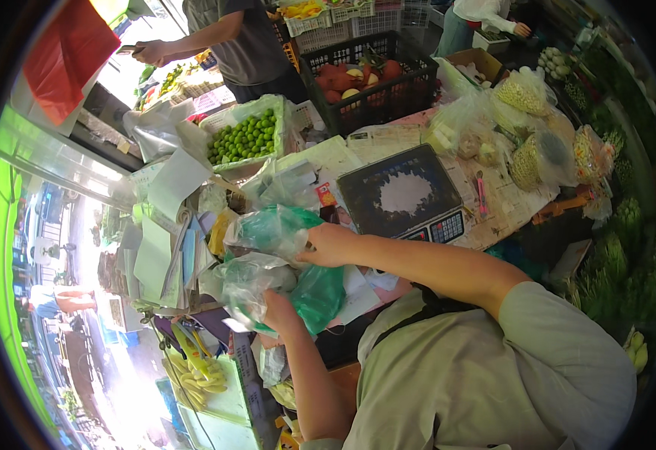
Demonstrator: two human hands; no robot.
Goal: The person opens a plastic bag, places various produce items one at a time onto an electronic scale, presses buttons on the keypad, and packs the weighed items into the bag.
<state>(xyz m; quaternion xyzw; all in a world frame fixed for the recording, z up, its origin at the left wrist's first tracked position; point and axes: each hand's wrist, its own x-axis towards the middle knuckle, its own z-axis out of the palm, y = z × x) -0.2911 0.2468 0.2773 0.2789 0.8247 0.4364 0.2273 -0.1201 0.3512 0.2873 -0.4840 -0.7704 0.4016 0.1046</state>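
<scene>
Clear plastic bags (255, 275) and green plastic bags (319, 292) lie bunched at the left end of the counter. My left hand (280, 312) grips the lower edge of the clear plastic, its fingertips partly hidden by it. Just above and to the right, my right hand (328, 244) pinches clear plastic beside a green bundle (280, 225). A flat electronic scale (401, 194) with a worn black plate and a keypad is right beyond my right forearm. Pink-handled scissors or a cutter (481, 194) lie to the right of the scale.
Papers (159, 253) hang in a stack at the left. A crate of green limes (243, 132) and a black crate (373, 84) of netted produce stand behind. Filled plastic bags (530, 129) crowd the right. A person (243, 50) holding a phone-like object stands beyond; another person is farther right.
</scene>
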